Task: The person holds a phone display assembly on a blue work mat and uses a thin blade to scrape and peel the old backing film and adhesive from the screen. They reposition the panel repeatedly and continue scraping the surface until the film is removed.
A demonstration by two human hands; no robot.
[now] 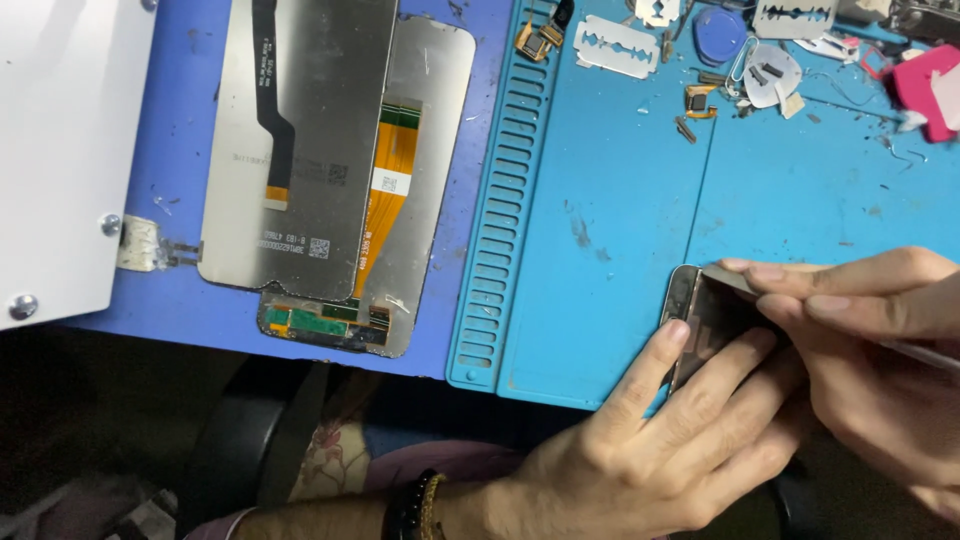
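Here: left hand (650, 450) grip closed on phone frame (700, 320); right hand (880, 360) pinches thin tool against it.

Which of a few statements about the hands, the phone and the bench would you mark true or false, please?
1. Both hands hold the phone: true; the left hand and right hand grip the phone at the teal mat's near edge.
2. The two display panels lie on the teal mat: false; the display panels lie on the darker blue surface beside the teal mat.
3. A razor blade lies at the mat's far edge: true; razor blade.
4. The left wrist is bare: false; it wears a beaded bracelet.
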